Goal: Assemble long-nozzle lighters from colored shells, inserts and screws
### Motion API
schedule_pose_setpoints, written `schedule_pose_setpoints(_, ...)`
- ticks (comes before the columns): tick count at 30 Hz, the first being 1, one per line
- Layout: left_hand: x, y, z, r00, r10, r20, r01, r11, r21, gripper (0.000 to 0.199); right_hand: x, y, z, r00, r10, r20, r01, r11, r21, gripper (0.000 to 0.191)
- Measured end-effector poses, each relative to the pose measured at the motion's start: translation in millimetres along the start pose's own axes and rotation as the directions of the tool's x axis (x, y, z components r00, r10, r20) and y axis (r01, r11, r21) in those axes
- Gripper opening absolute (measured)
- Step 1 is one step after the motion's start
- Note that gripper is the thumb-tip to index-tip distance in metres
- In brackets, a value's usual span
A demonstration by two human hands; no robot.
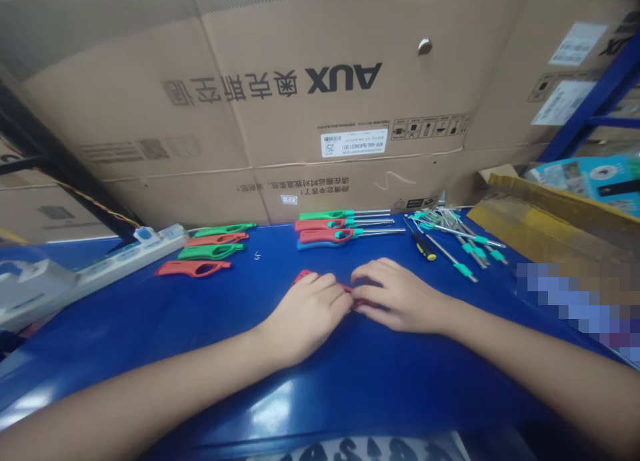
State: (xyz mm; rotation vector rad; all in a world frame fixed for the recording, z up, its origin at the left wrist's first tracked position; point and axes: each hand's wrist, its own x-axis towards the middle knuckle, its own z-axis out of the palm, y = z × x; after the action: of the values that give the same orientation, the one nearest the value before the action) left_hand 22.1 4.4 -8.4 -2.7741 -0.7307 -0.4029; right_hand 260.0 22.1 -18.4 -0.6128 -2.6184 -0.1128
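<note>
My left hand (309, 318) is wrapped over a red lighter handle (303, 275) just above the blue table, its fingers closed on it. At the right end of that handle is my right hand (400, 296), its fingers curled and pinching the end part. Most of the handle is hidden under both hands. Behind them lie assembled lighters with metal rods (325, 236), red, green and blue. To the left, red and green handles without rods (193, 268) lie in a column.
A yellow and black screwdriver (424, 244) and a pile of metal rods with green pieces (465, 248) lie back right. A white power strip (130, 264) runs along the left. Cardboard (280, 134) stands behind; an open box with yellow tape (550, 214) is at the right.
</note>
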Motion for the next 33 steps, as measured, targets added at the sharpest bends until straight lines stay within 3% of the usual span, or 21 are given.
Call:
schedule_pose_setpoints(4, -2, -6, 10.6, 0.996, -0.085, 0.007, 0.084, 0.961, -0.264, 0.017, -3, 6, 4, 0.998, 0.014, 0.066, -0.022, 0.993, 0.117, 0.018)
schedule_pose_setpoints(9, -6, -28, 20.6, 0.935, -0.352, -0.033, 0.307, 0.855, -0.419, 0.058, -10, 27, -4, 0.989, 0.122, 0.087, -0.141, 0.958, 0.251, 0.009)
schedule_pose_setpoints(13, -8, -44, 35.2, 0.880, -0.475, -0.027, 0.399, 0.769, -0.500, 0.047, -13, 42, -10, 0.974, 0.211, 0.085, -0.227, 0.925, 0.304, 0.009)
schedule_pose_setpoints(18, -7, -53, 44.9, 0.856, -0.516, -0.033, 0.397, 0.696, -0.599, 0.048, -11, 45, -8, 0.954, 0.300, -0.022, -0.269, 0.881, 0.388, 0.018)
schedule_pose_setpoints(21, -7, -52, 43.9, 0.853, -0.521, -0.023, 0.399, 0.681, -0.614, 0.050, -9, 42, -7, 0.893, 0.408, -0.192, -0.334, 0.885, 0.325, 0.019)
schedule_pose_setpoints(24, -6, -50, 41.0, 0.866, -0.499, -0.018, 0.385, 0.690, -0.612, 0.049, -8, 41, -11, 0.776, 0.499, -0.387, -0.438, 0.867, 0.239, 0.021)
schedule_pose_setpoints(27, -5, -49, 37.6, 0.877, -0.479, -0.033, 0.369, 0.718, -0.590, 0.039, -8, 42, -19, 0.701, 0.534, -0.473, -0.491, 0.842, 0.222, 0.022)
schedule_pose_setpoints(28, -5, -48, 36.5, 0.883, -0.469, -0.035, 0.363, 0.727, -0.584, 0.033, -8, 42, -22, 0.701, 0.532, -0.475, -0.483, 0.844, 0.233, 0.022)
schedule_pose_setpoints(30, -5, -48, 35.3, 0.892, -0.451, -0.034, 0.355, 0.744, -0.566, 0.023, -8, 42, -26, 0.753, 0.515, -0.409, -0.432, 0.856, 0.283, 0.022)
schedule_pose_setpoints(33, -5, -49, 36.0, 0.890, -0.455, -0.019, 0.373, 0.753, -0.542, 0.023, -9, 37, -27, 0.884, 0.450, -0.128, -0.374, 0.843, 0.386, 0.025)
